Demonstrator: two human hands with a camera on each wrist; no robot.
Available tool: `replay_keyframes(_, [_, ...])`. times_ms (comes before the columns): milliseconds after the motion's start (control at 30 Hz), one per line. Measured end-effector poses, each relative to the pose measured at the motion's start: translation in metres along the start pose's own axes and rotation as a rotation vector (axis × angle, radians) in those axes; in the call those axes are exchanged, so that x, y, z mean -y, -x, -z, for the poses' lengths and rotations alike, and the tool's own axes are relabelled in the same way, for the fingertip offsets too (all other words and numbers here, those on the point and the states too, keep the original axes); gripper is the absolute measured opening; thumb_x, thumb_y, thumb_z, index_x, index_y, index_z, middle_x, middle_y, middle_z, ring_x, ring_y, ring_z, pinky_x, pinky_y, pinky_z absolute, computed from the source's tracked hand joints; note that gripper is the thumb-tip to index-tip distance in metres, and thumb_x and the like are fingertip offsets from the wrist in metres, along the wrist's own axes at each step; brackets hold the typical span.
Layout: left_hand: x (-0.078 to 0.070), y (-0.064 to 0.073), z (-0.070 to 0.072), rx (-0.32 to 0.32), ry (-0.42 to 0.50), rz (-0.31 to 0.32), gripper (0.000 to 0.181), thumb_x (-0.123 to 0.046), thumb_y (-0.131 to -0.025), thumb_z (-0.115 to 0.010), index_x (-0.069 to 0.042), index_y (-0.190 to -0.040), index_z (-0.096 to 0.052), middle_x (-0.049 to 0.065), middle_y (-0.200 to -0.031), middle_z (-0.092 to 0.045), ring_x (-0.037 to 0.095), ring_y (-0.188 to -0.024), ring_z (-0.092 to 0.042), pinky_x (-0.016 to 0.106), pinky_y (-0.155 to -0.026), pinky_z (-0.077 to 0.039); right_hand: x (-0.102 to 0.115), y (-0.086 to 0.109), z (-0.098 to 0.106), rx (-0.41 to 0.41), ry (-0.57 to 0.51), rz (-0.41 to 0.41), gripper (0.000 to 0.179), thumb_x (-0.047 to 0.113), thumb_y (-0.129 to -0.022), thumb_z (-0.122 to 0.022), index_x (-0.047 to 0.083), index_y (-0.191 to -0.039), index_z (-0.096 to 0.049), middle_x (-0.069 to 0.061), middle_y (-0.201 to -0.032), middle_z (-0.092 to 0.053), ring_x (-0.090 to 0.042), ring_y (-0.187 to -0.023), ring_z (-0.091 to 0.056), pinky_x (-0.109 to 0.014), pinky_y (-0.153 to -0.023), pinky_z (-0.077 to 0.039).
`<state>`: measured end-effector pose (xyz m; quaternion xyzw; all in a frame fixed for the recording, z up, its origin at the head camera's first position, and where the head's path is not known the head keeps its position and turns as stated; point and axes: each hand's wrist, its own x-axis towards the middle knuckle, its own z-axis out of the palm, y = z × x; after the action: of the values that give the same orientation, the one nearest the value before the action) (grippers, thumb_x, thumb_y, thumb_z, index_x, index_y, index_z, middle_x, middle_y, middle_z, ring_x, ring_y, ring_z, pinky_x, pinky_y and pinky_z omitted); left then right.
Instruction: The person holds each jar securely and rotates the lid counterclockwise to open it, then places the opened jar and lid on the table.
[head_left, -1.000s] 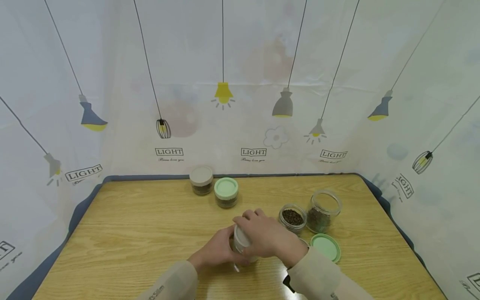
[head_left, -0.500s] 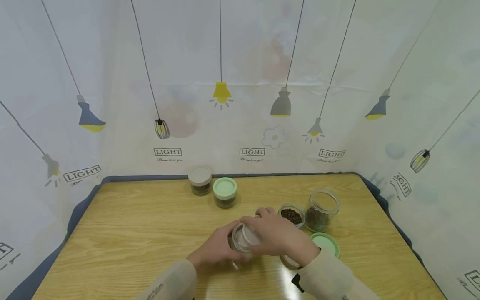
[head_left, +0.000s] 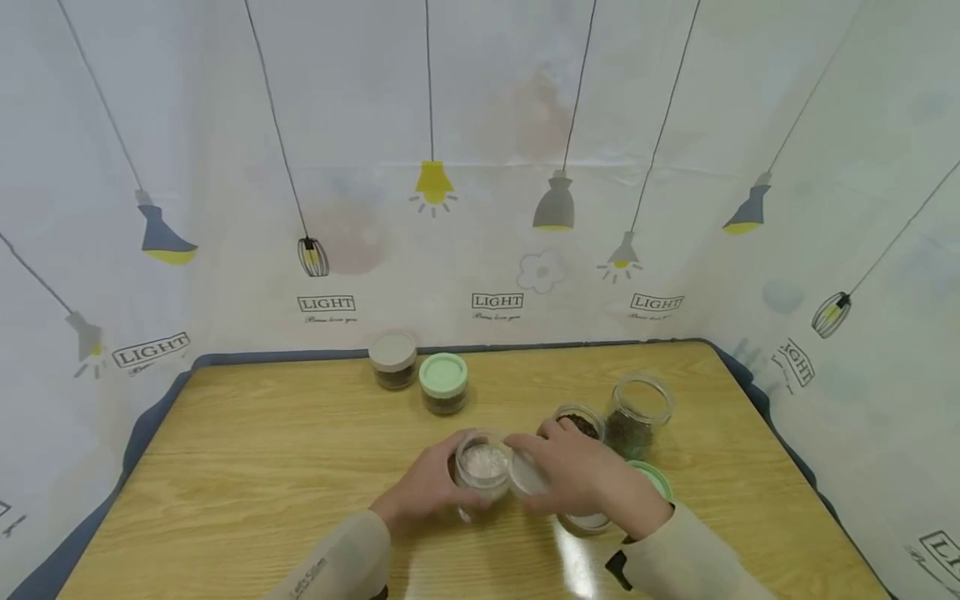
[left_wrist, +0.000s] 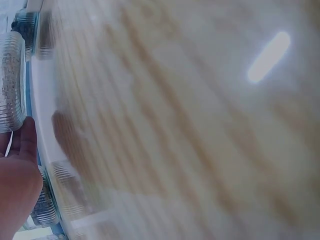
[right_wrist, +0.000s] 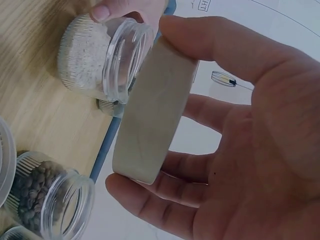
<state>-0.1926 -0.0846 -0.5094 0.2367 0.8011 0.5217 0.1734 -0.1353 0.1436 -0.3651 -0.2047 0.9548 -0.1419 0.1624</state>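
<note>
A ribbed glass jar (head_left: 482, 468) with white grainy contents stands uncovered near the table's front middle, its open mouth upward. My left hand (head_left: 427, 487) grips the jar from the left, fingers and thumb around its side. Just right of the jar's mouth, my right hand (head_left: 581, 473) holds a pale beige lid (right_wrist: 152, 112) by its edge. In the right wrist view the lid is tilted on its side between thumb and fingers, apart from the jar. The left wrist view shows the left hand (left_wrist: 20, 175) at the frame's edge with the jar above it.
Beyond the right hand are an open jar of dark beans (right_wrist: 37, 195) and a taller open jar (head_left: 636, 417). A green lid (head_left: 654, 477) and a round pale piece (head_left: 588, 525) lie partly hidden by the right arm. Two lidded jars, beige-topped (head_left: 393, 358) and green-topped (head_left: 443, 383), stand at the back.
The lid has come off the jar: my right hand has tilted it and moved it to the right. The jar's white contents now show. The left hand keeps its grip.
</note>
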Motion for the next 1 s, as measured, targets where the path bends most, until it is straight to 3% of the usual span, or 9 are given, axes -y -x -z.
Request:
replay_keyframes(400, [0.006, -0.016, 0.001, -0.058, -0.03, 0.001, 0.088, -0.035, -0.068, -0.089, -0.025, -0.143, -0.043, -0.005, -0.141, -0.053, 0.019, -0.132, -0.049, 0.047, -0.113, -0.036, -0.015, 0.011, -0.011, 0.029, -0.011, -0.009, 0.069, 0.039, -0.075, -0.078, 0.025, -0.138, -0.052, -0.014, -0.132, -0.054, -0.026, -0.11, -0.05, -0.045, -0.077, -0.05])
replay_keyframes(667, [0.002, -0.03, -0.003, -0.081, -0.055, 0.032, 0.083, -0.036, -0.067, -0.089, -0.03, -0.138, -0.046, -0.008, -0.137, -0.054, 0.016, -0.13, -0.049, 0.046, -0.114, -0.034, -0.019, 0.009, -0.024, -0.005, 0.039, 0.037, 0.072, 0.046, -0.069, -0.081, 0.023, -0.133, -0.057, -0.01, -0.12, -0.062, -0.026, -0.106, -0.053, -0.042, -0.074, -0.049])
replay_keyframes(867, [0.0, -0.039, -0.004, -0.072, -0.056, 0.041, 0.085, -0.038, -0.068, -0.089, -0.027, -0.14, -0.045, -0.005, -0.138, -0.054, 0.018, -0.13, -0.05, 0.047, -0.113, -0.036, -0.021, 0.009, -0.033, 0.005, 0.038, 0.039, 0.069, 0.05, -0.072, -0.078, 0.022, -0.13, -0.054, -0.007, -0.117, -0.064, -0.026, -0.103, -0.056, -0.043, -0.072, -0.048])
replay_keyframes(1000, [-0.001, -0.044, -0.006, -0.07, -0.04, 0.044, 0.085, -0.037, -0.067, -0.089, -0.025, -0.139, -0.045, -0.004, -0.138, -0.054, 0.019, -0.129, -0.05, 0.047, -0.113, -0.036, -0.023, 0.009, -0.038, 0.017, 0.024, 0.044, 0.063, 0.045, -0.073, -0.078, 0.02, -0.126, -0.053, -0.006, -0.111, -0.063, -0.024, -0.099, -0.056, -0.042, -0.073, -0.048])
